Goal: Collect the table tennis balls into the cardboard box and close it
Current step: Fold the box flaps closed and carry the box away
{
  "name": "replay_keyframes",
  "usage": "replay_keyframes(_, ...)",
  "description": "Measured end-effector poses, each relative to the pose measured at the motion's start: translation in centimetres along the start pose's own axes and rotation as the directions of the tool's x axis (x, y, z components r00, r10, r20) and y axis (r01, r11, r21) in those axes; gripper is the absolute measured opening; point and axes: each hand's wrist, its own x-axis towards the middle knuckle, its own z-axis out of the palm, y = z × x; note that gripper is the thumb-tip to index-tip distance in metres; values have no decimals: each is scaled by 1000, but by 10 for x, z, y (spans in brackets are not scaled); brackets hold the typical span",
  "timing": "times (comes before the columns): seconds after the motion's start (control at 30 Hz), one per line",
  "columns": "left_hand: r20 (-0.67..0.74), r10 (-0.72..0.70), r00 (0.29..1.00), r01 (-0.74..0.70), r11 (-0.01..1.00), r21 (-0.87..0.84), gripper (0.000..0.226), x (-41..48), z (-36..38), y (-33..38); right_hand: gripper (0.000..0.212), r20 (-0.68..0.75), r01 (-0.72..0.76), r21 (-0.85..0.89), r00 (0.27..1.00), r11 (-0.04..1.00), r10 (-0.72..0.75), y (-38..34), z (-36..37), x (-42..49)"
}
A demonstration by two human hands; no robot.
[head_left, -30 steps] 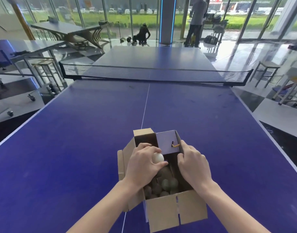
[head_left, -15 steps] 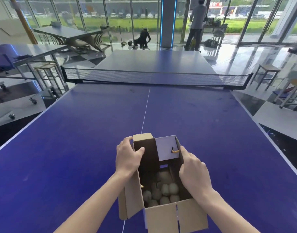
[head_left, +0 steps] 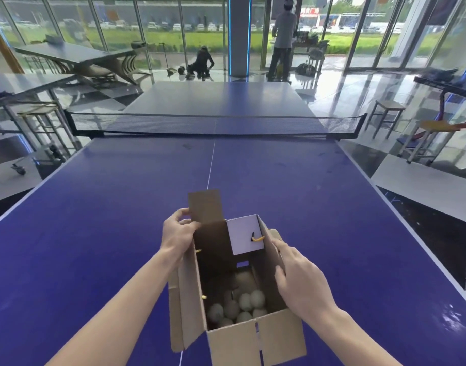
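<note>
So our left hand point(head_left: 179, 235) dropped its ball and now pinches the far flap point(head_left: 205, 207); right hand point(head_left: 297, 278) grips the right wall. Balls point(head_left: 242, 305) are all inside the cardboard box point(head_left: 255, 344), so closing's next.

**A glass-walled table tennis hall**

This is an indoor sports hall. A blue table tennis table point(head_left: 279, 186) fills the foreground, its net point(head_left: 216, 124) stretched across the middle. Left of that table, further tables point(head_left: 76, 55) stand folded or tilted. Right of it, stools point(head_left: 387, 112) sit on a glossy checkered floor point(head_left: 424, 180). Beyond its far end rises a pillar point(head_left: 238, 35) before floor-to-ceiling windows point(head_left: 160, 22) showing grass and parked cars.
</note>
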Motion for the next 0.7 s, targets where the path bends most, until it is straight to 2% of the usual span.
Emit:
replay_keyframes(0.17,5,221,975,-221,975,9,30,-17,-2,-7,37,-157,210,-12,965,978,-209,-8,-5,-11)
replay_keyframes(0.33,159,333,930,-368,865,342,38,-28,-11,-16,27,-177,447,20,882,894,-437,-5,-13,-39)
replay_keyframes(0.43,226,355,907,-419,810,410,45,-37,-17,-19,37,-104,582,-39,806,813,-582,5,-18,-55)
replay_keyframes(0.5,255,384,887,-461,752,471,45,-44,-19,-23,45,-19,652,-149,750,743,-661,12,-18,-60)
replay_keyframes(0.6,311,442,841,-538,625,566,44,-58,-22,-30,63,105,699,-330,695,634,-712,18,-17,-63)
replay_keyframes(0.7,367,482,795,-601,548,582,48,-79,-24,-31,79,155,717,-385,671,581,-725,20,-13,-63)
